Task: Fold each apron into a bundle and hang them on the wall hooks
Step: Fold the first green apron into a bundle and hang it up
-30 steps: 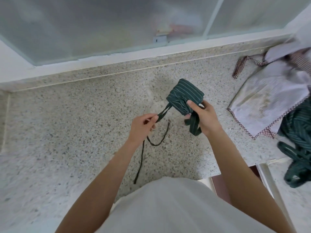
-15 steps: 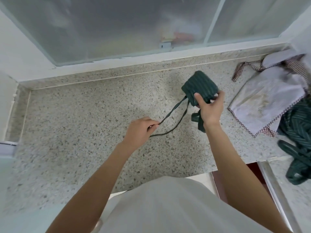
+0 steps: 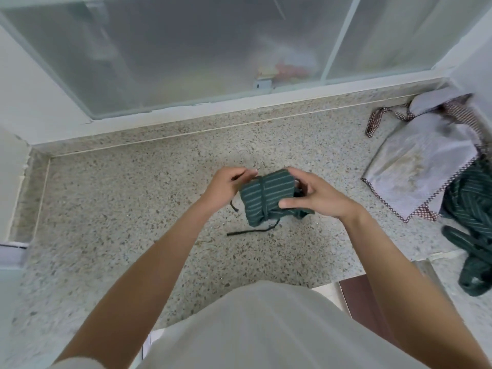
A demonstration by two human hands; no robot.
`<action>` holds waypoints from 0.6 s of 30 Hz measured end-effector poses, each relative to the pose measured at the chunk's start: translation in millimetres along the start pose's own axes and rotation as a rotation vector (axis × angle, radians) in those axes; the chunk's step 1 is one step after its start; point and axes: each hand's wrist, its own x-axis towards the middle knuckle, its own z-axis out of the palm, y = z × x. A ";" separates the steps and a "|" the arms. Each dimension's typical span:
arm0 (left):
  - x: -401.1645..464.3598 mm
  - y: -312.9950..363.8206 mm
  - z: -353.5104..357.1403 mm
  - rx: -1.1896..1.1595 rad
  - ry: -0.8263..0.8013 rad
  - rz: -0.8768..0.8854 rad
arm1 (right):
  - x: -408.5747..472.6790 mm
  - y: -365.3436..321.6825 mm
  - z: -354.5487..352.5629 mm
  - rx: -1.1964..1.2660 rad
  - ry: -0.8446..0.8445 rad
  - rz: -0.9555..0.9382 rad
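A dark green striped apron bundle (image 3: 266,198) is held just above the speckled stone counter (image 3: 127,198). A thin dark strap (image 3: 262,198) runs around its middle, and the strap's loose end (image 3: 250,231) trails onto the counter below. My left hand (image 3: 226,186) grips the bundle's left side, where the strap comes around. On the right side my right hand (image 3: 314,195) clamps the bundle, thumb underneath and fingers over the top. No wall hooks are in view.
At the right lies a grey apron with checkered trim (image 3: 423,161), flat and unfolded. A second green striped apron (image 3: 471,222) is heaped at the right edge. A frosted sliding window (image 3: 202,49) backs the counter. A brown gap (image 3: 362,302) opens below the counter's front edge.
My left hand has come in from pulling the strap out to the left and now holds the bundle. The strap is wrapped around the bundle. The bundle has moved nearer to me.
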 end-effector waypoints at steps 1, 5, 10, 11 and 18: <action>2.0 -4.1 4.9 -0.085 0.014 -0.046 | 2.0 -1.1 0.7 0.113 0.071 -0.022; 2.4 -10.3 16.8 -0.110 0.021 -0.078 | 16.9 -0.7 6.1 0.441 0.278 -0.030; 3.2 -22.6 20.2 -0.061 -0.001 -0.066 | 30.6 -3.6 10.8 0.622 0.424 -0.009; 2.9 -25.7 20.8 -0.007 0.049 -0.032 | 30.5 -4.9 9.6 0.604 0.456 -0.007; -12.0 -12.4 25.1 -0.322 -0.067 -0.020 | 27.1 0.2 1.6 0.439 0.501 0.049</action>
